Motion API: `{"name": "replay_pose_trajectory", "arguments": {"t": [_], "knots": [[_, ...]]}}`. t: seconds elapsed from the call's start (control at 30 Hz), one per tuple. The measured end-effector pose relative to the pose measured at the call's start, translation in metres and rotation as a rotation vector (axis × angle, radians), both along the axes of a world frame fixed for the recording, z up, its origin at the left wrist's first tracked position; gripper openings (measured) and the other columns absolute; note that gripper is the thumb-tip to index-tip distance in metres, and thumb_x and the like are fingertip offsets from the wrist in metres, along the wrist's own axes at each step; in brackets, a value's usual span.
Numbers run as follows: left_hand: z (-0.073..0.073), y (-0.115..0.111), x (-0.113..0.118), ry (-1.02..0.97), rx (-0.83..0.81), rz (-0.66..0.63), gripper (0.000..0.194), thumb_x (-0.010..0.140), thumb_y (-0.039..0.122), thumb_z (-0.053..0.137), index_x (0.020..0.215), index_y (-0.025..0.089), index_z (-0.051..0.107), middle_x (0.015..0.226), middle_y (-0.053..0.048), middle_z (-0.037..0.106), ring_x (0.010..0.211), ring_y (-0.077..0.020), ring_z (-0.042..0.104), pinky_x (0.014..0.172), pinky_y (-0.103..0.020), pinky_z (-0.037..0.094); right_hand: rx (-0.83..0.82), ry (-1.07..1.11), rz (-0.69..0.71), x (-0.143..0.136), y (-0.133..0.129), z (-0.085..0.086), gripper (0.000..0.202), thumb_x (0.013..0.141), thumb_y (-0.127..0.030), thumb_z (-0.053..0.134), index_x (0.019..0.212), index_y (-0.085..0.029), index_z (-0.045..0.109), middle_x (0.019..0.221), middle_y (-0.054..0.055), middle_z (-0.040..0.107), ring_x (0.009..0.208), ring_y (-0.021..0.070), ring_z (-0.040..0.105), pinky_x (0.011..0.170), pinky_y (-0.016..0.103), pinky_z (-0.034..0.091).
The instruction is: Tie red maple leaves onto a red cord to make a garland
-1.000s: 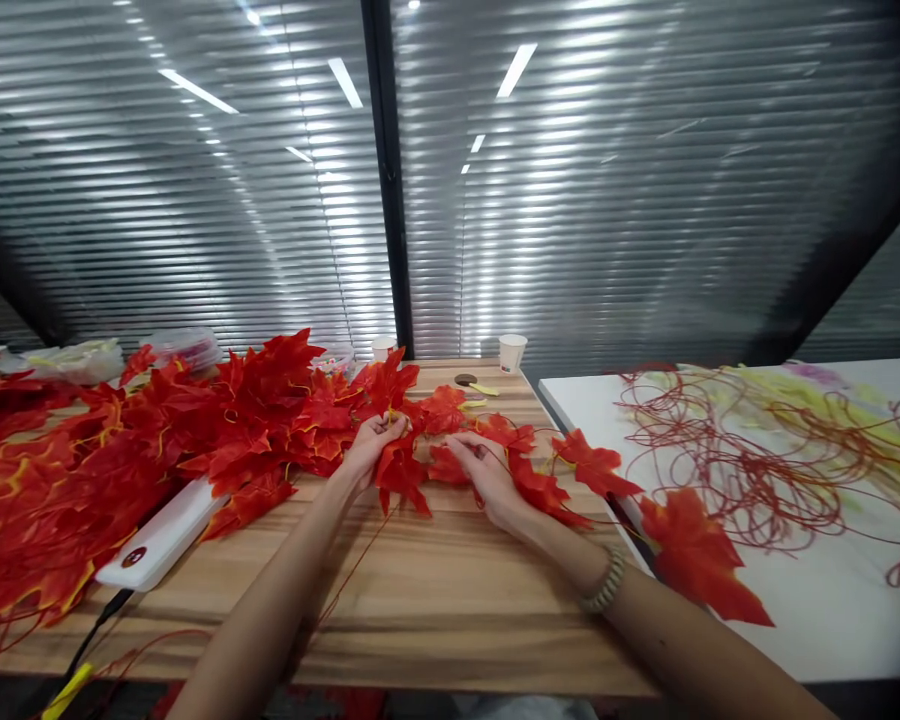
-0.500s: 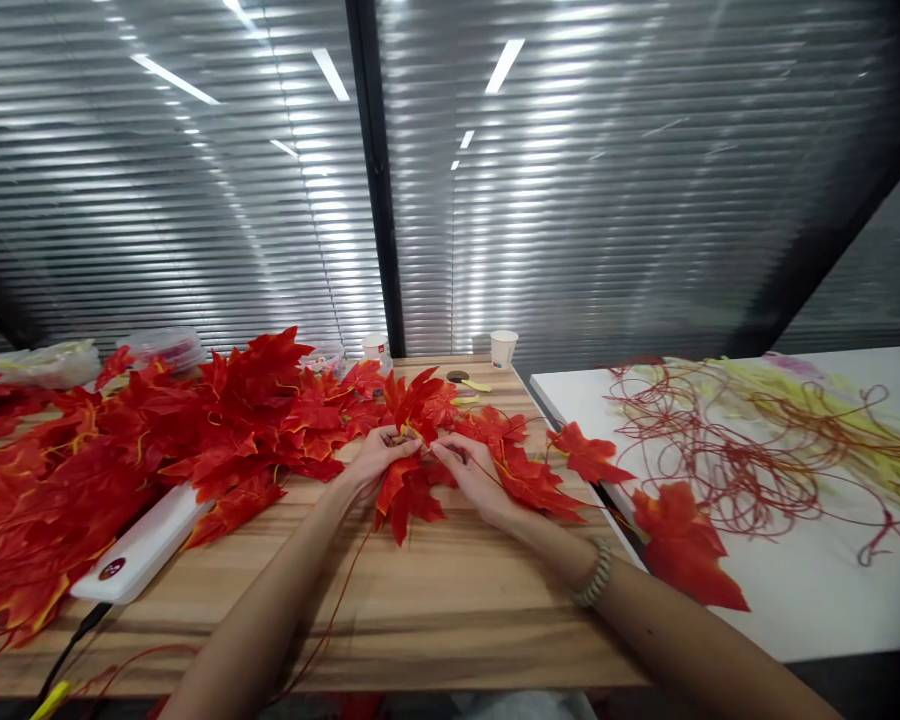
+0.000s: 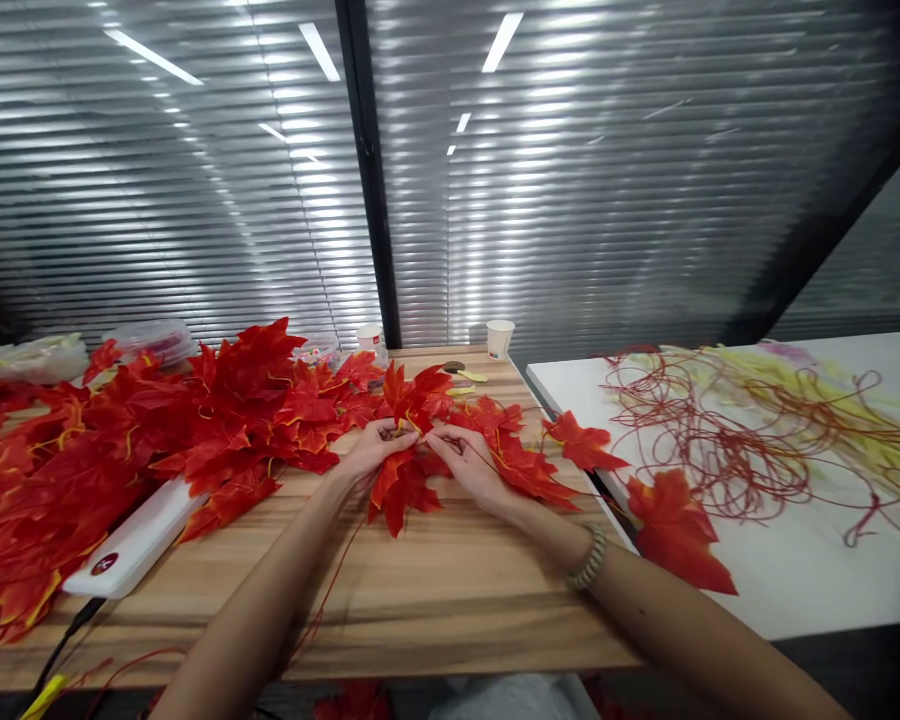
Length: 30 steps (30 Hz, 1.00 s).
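Note:
At the front middle of the wooden table, my left hand (image 3: 377, 447) is closed in a pinch on the stem end of a red artificial maple leaf (image 3: 399, 492). Another red leaf (image 3: 414, 395) stands up just behind the fingertips. My right hand (image 3: 469, 465) meets the left, thumb and fingers pinched on a thin red cord whose held part is barely visible. From below the left hand a length of red cord (image 3: 336, 578) trails toward the table's front edge. More strung leaves (image 3: 529, 465) lie right of my right hand, with one leaf (image 3: 675, 530) across the white table.
A large pile of red leaves (image 3: 232, 400) covers the left side. There, a white power bank (image 3: 131, 540) has a black cable plugged in. Paper cups (image 3: 499, 340) and yellow-handled scissors (image 3: 465, 372) stand behind. Tangled red cord (image 3: 712, 450) lies on the white table (image 3: 810, 590).
The view has shifted slightly, so everything sits a little higher and further left. Both hands keep their pinch at the leaf stem, with only small finger movement.

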<state>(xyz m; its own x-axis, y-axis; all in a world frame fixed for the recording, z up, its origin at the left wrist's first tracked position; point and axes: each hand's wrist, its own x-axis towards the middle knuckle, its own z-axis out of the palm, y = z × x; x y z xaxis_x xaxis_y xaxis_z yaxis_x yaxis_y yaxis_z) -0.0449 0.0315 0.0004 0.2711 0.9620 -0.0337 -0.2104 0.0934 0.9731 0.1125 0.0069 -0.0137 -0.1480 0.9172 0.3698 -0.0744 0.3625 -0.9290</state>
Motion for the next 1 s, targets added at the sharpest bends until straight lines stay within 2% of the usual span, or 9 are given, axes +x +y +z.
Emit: {"name": "replay_pose_trajectory", "arguments": {"t": [0.17, 0.3, 0.63, 1.0], "knots": [[0.0006, 0.0006, 0.0006, -0.034, 0.009, 0.024, 0.029, 0.048, 0.024, 0.082, 0.069, 0.012, 0.067, 0.067, -0.003, 0.064, 0.06, -0.0113, 0.057, 0.058, -0.02, 0.046, -0.002, 0.012, -0.004, 0.0002, 0.0013, -0.0011, 0.025, 0.077, -0.037, 0.057, 0.085, -0.016, 0.067, 0.086, 0.006, 0.068, 0.079, 0.0178, 0.062, 0.075, 0.03, 0.049], [-0.0031, 0.0022, -0.0017, -0.015, 0.07, -0.026, 0.028, 0.051, 0.022, 0.08, 0.072, 0.012, 0.066, 0.069, -0.003, 0.063, 0.064, -0.0125, 0.058, 0.063, -0.021, 0.046, 0.015, -0.001, -0.02, 0.0002, 0.002, -0.0019, 0.025, 0.077, -0.036, 0.056, 0.088, -0.015, 0.067, 0.088, 0.006, 0.068, 0.082, 0.0186, 0.062, 0.076, 0.03, 0.049], [-0.0073, 0.0072, -0.0039, 0.051, 0.132, 0.03, 0.022, 0.052, 0.023, 0.079, 0.069, 0.015, 0.066, 0.067, -0.002, 0.063, 0.059, -0.0106, 0.056, 0.059, -0.02, 0.044, 0.086, -0.134, -0.045, 0.0026, -0.0007, 0.0029, 0.024, 0.081, -0.034, 0.052, 0.087, -0.015, 0.066, 0.086, 0.006, 0.067, 0.078, 0.0174, 0.062, 0.072, 0.028, 0.049], [-0.0062, 0.0052, -0.0026, 0.064, 0.102, 0.025, 0.024, 0.053, 0.025, 0.079, 0.072, 0.014, 0.068, 0.069, -0.003, 0.065, 0.061, -0.012, 0.058, 0.061, -0.022, 0.045, 0.147, -0.192, -0.073, 0.0021, 0.0023, -0.0029, 0.022, 0.081, -0.031, 0.052, 0.085, -0.016, 0.067, 0.085, 0.006, 0.068, 0.073, 0.017, 0.061, 0.068, 0.028, 0.049]]}}
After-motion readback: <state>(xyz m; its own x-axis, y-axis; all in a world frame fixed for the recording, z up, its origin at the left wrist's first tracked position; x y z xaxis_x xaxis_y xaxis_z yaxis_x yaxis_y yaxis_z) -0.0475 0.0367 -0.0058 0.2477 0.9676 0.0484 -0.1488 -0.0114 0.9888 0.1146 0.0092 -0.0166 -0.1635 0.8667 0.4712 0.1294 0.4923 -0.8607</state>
